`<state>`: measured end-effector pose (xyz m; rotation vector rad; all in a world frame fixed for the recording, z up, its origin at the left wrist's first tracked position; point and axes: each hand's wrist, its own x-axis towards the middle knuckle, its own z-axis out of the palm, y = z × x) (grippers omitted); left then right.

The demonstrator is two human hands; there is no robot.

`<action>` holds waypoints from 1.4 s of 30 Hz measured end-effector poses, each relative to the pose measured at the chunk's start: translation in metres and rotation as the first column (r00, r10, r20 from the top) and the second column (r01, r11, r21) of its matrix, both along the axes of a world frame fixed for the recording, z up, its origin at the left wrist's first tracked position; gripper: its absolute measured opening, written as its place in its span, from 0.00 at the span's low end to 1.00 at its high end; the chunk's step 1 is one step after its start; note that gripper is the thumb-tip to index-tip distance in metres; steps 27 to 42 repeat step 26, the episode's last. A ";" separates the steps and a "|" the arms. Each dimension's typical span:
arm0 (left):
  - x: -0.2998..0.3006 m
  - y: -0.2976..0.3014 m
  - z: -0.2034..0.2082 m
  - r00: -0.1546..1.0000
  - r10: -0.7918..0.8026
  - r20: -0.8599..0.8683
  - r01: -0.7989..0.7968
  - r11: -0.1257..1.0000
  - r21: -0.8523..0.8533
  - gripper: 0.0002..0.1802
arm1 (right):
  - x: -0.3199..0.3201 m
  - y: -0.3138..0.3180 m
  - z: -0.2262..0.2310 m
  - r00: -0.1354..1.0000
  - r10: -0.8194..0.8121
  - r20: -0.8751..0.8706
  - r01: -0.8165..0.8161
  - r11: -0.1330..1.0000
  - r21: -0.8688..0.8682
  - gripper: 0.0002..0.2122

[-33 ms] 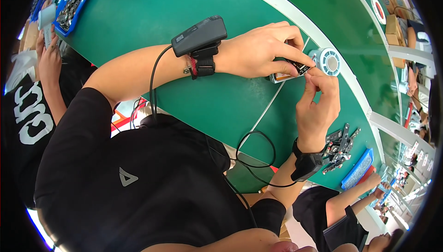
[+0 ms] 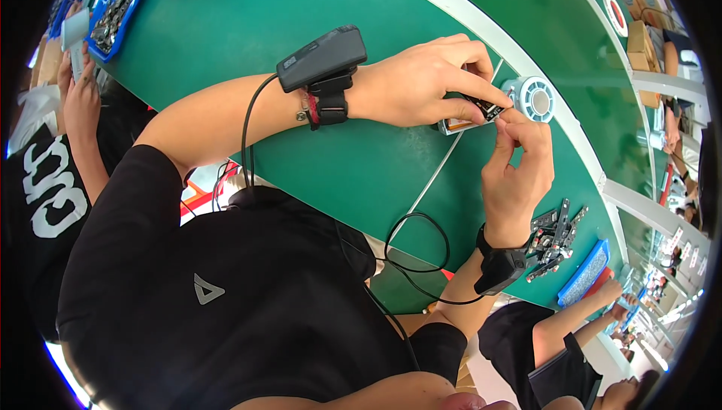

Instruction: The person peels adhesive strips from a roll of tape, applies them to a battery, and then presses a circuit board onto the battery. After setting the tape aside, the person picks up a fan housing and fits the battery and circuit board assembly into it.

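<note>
My left hand (image 2: 421, 83) reaches across the green table (image 2: 316, 42) and grips a small dark part (image 2: 487, 108) between thumb and fingers. My right hand (image 2: 519, 177) comes up from below, and its thumb and forefinger pinch the right end of the same part. A white tape roll (image 2: 535, 98) lies just beyond the fingertips. Under my left hand, a small white and orange block (image 2: 453, 127) rests on the table. Both wrists carry black strapped devices with cables.
A heap of dark metal parts (image 2: 553, 241) and a blue tray (image 2: 583, 273) lie by my right wrist. Another blue tray (image 2: 120, 4) of dark parts sits at the far left, near another person's hands (image 2: 79, 94). A third person (image 2: 556, 335) sits at the lower right.
</note>
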<state>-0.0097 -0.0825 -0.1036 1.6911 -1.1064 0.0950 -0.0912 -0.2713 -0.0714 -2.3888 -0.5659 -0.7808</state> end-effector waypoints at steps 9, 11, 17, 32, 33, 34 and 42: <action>0.002 0.000 -0.003 1.000 0.003 0.015 -0.003 1.000 0.008 0.23 | 0.001 0.002 0.005 0.999 -0.023 -0.026 0.023 1.000 -0.006 0.11; 0.003 0.001 -0.002 1.000 0.007 0.015 -0.007 1.000 0.009 0.23 | 0.003 0.003 0.003 1.000 -0.001 -0.015 0.001 0.999 0.032 0.11; 0.000 0.000 -0.001 1.000 0.006 -0.028 -0.005 1.000 0.009 0.23 | 0.000 -0.001 0.001 0.999 0.043 0.022 -0.044 0.998 0.054 0.12; 0.009 -0.014 0.001 0.984 -0.036 0.174 0.036 0.999 0.003 0.20 | -0.016 -0.004 0.009 0.984 -0.175 -0.034 0.174 0.984 -0.044 0.11; 0.009 -0.014 0.001 0.984 -0.036 0.174 0.036 0.999 0.003 0.20 | -0.016 -0.004 0.009 0.984 -0.175 -0.034 0.174 0.984 -0.044 0.11; 0.009 -0.014 0.001 0.984 -0.036 0.174 0.036 0.999 0.003 0.20 | -0.016 -0.004 0.009 0.984 -0.175 -0.034 0.174 0.984 -0.044 0.11; 0.009 -0.014 0.001 0.984 -0.036 0.174 0.036 0.999 0.003 0.20 | -0.016 -0.004 0.009 0.984 -0.175 -0.034 0.174 0.984 -0.044 0.11</action>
